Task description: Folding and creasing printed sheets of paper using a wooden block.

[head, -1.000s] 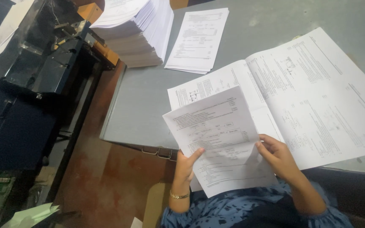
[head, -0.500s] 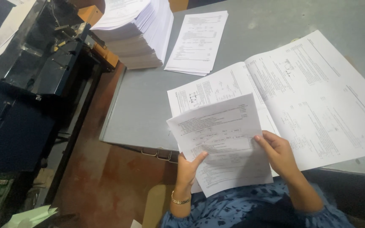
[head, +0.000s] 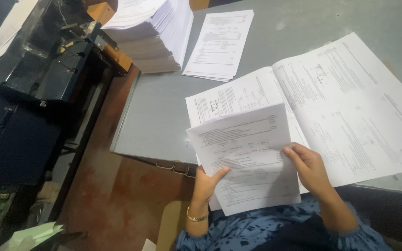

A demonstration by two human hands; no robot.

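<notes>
Grey tabletop (head: 164, 116) carries a large open sheet (head: 350, 107); just before it, left hand (head: 206, 183) and right hand (head: 310, 169) both grip a folded paper (head: 245, 155).

A folded printed sheet (head: 245, 155), white with dense black text, is held tilted between both hands, over a large open printed sheet (head: 345, 111) beyond them.

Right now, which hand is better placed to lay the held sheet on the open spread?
Probably right: the right hand grips the held sheet directly over the open spread; the left hand hangs off the table edge.
</notes>
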